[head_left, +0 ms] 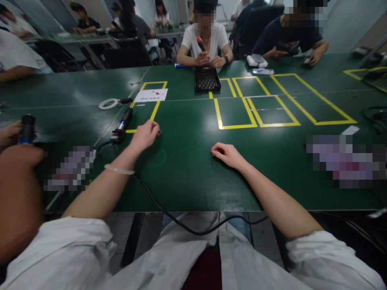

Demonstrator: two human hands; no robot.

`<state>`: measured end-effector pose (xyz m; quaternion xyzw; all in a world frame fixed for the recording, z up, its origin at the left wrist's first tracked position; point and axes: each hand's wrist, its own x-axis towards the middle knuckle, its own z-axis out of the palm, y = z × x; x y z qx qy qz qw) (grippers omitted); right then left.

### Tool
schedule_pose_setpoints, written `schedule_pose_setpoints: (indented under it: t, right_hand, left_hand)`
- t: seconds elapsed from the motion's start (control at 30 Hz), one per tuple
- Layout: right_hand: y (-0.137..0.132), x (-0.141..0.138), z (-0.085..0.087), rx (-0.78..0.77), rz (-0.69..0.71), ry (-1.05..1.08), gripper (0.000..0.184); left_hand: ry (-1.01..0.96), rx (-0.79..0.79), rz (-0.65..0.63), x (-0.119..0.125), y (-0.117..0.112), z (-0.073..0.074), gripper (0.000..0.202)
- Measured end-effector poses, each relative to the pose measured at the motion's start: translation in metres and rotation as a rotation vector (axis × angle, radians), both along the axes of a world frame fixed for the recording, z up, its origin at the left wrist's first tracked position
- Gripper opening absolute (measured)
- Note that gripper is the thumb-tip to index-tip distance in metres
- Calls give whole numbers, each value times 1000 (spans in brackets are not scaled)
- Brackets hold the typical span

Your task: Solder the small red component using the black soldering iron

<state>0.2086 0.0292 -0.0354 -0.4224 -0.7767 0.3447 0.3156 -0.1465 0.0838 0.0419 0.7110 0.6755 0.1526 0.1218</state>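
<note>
My left hand (145,135) rests over the green table (181,181), its fingers curled together. A small dark spot shows at its fingertips, too small to make out. Just left of that hand lies a black, silver and blue cylindrical tool (122,124) with a cord, which looks like an electric screwdriver. My right hand (227,155) is on the table further right, fingers bent in and thumb against them, with nothing visible inside. A white printed sheet (151,95) lies beyond my left hand.
Yellow tape outlines (237,127) mark the tabletop. A black tray (207,80) of small parts stands before a person opposite. A white ring (109,104) lies back left. A black cable (193,232) loops over my lap. A co-worker's hand (10,135) grips a similar tool at left.
</note>
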Motion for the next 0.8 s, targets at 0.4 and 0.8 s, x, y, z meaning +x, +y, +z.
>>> schedule_pose_setpoints:
  t: [0.4, 0.8]
  right_hand:
    - [-4, -5, 0, -234, 216, 308, 39]
    - [-5, -6, -4, -199, 124, 257, 24]
  left_hand:
    - [-794, -379, -704, 145, -55, -52, 73]
    - [-912, -391, -610, 138, -46, -64, 72]
